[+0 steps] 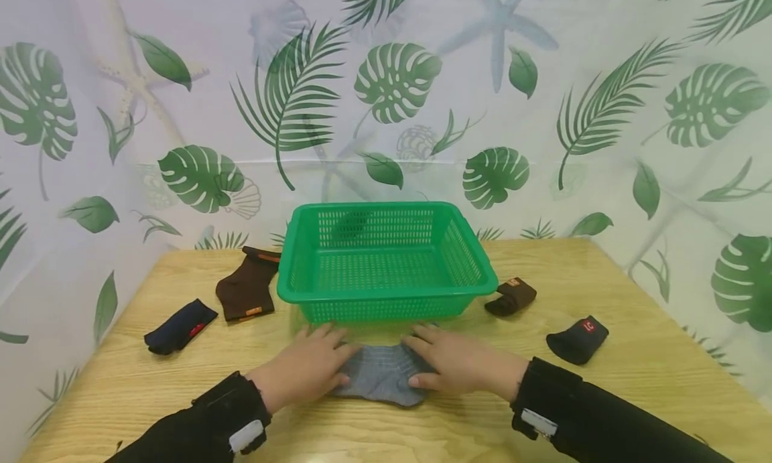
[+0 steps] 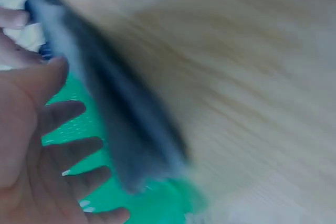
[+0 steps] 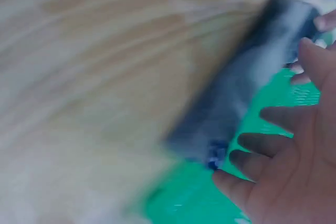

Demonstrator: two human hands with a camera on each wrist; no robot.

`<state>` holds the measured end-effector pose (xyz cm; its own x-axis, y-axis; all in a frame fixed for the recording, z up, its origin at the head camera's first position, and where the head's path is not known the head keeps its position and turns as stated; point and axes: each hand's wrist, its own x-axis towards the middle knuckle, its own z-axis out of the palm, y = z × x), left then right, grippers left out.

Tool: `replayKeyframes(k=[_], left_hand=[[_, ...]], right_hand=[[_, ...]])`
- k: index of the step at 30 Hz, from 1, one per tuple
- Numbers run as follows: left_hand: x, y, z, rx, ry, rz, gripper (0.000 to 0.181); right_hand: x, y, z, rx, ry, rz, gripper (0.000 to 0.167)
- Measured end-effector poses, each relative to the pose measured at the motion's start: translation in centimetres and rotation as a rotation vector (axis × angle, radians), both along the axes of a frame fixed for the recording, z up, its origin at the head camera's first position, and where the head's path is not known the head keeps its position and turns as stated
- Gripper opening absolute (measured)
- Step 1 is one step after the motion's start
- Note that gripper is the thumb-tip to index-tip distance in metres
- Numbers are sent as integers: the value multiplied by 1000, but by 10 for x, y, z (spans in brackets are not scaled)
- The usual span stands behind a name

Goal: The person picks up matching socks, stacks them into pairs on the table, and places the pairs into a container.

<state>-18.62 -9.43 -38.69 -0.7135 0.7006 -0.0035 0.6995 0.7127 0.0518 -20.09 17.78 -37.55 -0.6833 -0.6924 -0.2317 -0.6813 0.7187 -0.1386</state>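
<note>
A grey sock (image 1: pixel 381 376) lies flat on the table just in front of a green plastic basket (image 1: pixel 386 293). My left hand (image 1: pixel 309 364) is at the sock's left end with fingers spread, while my right hand (image 1: pixel 449 359) is at its right end in a similar pose. In the left wrist view the left hand's fingers (image 2: pixel 79 150) are straight and apart beside the blurred sock (image 2: pixel 121 103). Likewise, the right wrist view shows straight fingers (image 3: pixel 262 142) along the sock (image 3: pixel 236 87), which has a dark blue patch at one end. Neither hand grips it.
To the left lie a dark brown sock (image 1: pixel 247 287), partly beside the basket, and a navy sock (image 1: pixel 179 326). A folded brown sock (image 1: pixel 511 297) and a dark sock with a red label (image 1: pixel 577 341) lie to the right. A leaf-patterned cloth (image 1: pixel 410 148) hangs behind the wooden table (image 1: pixel 651 382).
</note>
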Motion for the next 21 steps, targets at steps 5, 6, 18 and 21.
replayKeyframes(k=[5,6,18,21], left_hand=[[-6,-17,-11,-109,-67,36,58],[-7,-20,-14,-104,-88,35,58],[-13,-37,-38,-27,-195,20,60],[-13,-37,-34,-26,-192,8,61]], right_hand=[[-7,11,-16,21,-24,13,73],[-7,13,-19,24,-32,21,73],[-11,20,-31,38,-124,30,84],[-14,19,-27,31,-180,12,89]])
